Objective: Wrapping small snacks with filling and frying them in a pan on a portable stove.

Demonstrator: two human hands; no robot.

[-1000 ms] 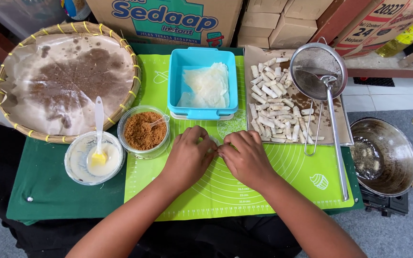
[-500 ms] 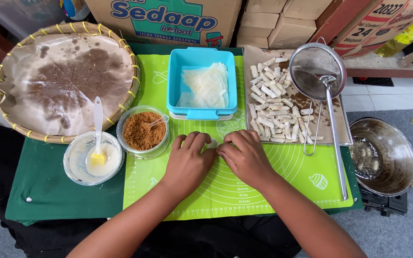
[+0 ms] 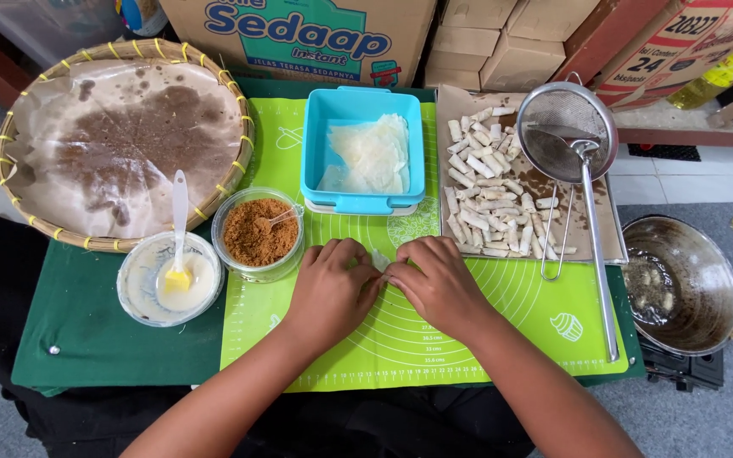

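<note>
A woven tray (image 3: 27,195) holds only stained paper, while dozens of finished rolls (image 3: 489,199) fill a lined tray and wrappers (image 3: 375,157) remain (plenty). Left hand (image 3: 330,288) and right hand (image 3: 439,284) pinch one small wrapper piece (image 3: 381,259) on the green mat (image 3: 434,339).

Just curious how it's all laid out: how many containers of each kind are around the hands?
Woven tray: 1
Blue tub: 1
Clear bowls: 2
Metal pot: 1
Total: 5
</note>
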